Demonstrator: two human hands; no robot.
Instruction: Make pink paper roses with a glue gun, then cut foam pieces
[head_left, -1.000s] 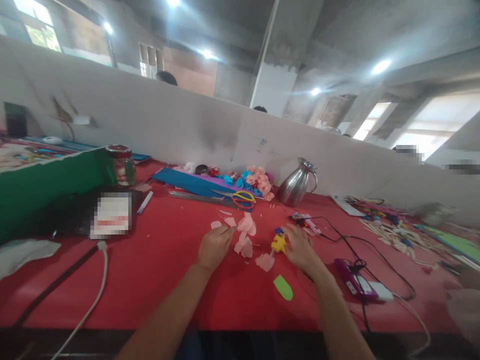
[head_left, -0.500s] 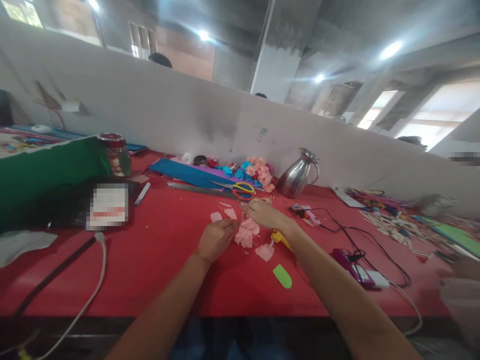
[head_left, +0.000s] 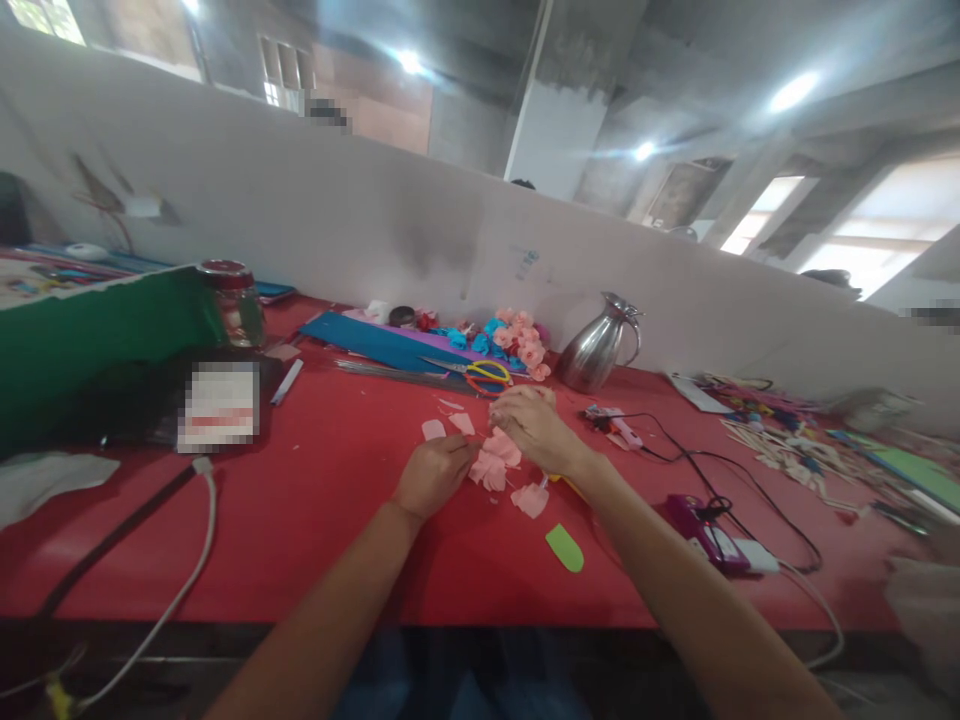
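My left hand (head_left: 435, 474) is closed in a pinch beside the pink petals (head_left: 491, 468) on the red table; what lies between its fingertips is too small to make out. Just above the petals and to the right, my right hand (head_left: 531, 425) has its fingers bent and pressed together, their tips hidden. Loose pink pieces (head_left: 461, 424) lie beyond my left hand. Under my right wrist a yellow tool (head_left: 564, 484) shows in part, with a pink petal piece (head_left: 529, 499) by its tip. A green rounded piece (head_left: 565, 548) lies nearer to me.
Scissors (head_left: 487, 376), blue sheets (head_left: 360, 340) and paper flowers (head_left: 521, 340) lie toward the wall. A metal jug (head_left: 600, 345) stands behind my right hand. A purple device (head_left: 705, 535) with cables sits at right; a green box (head_left: 112, 330) and a jar (head_left: 236, 305) are at left.
My right hand has shifted slightly to the right and its fingers are more bent. The yellow tool is now more covered by my right arm. My left hand has hardly moved.
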